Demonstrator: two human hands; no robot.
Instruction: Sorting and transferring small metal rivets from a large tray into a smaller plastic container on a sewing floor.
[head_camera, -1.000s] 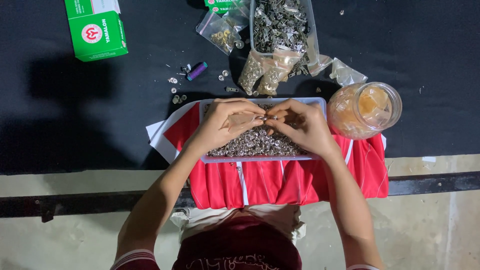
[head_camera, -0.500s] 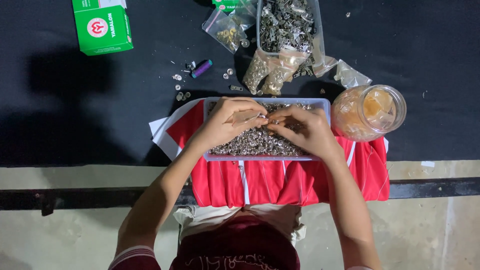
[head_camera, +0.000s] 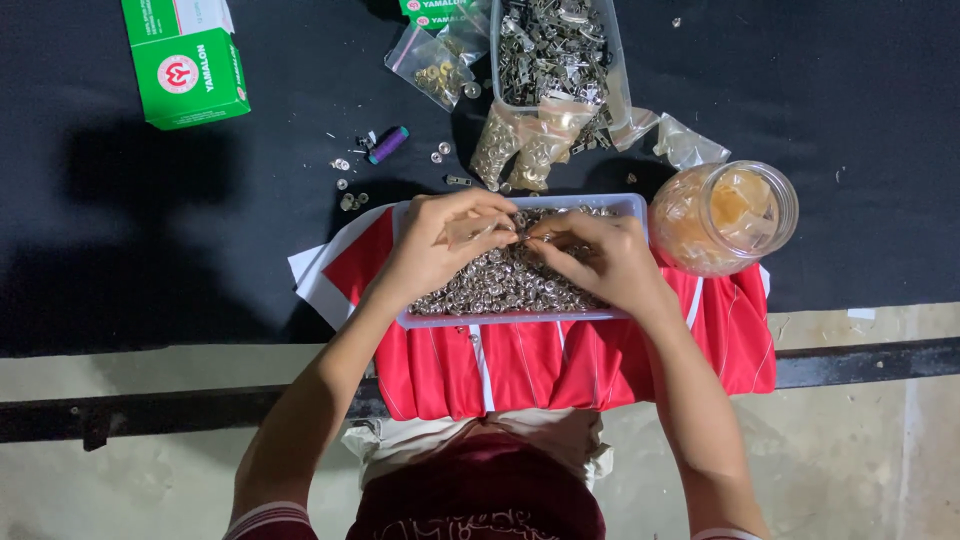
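- Keep the red garment (head_camera: 560, 365) flat under the snap tray (head_camera: 625, 205).
- Your left hand (head_camera: 440, 245) and right hand (head_camera: 600, 260) meet over the tray, fingertips pinching one silver snap fastener (head_camera: 520, 232); grip lightly.
- Beyond the tray, avoid knocking the plastic jar (head_camera: 725, 215).

Green box (head_camera: 188, 65), purple thread spool (head_camera: 387, 145), clear jar (head_camera: 727, 217), bagged fasteners (head_camera: 432, 68) on black tabletop (head_camera: 150, 230).

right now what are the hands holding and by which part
Both the left hand and right hand pinch something small at the fingertips over the tray of metal fasteners; which part cannot be told.
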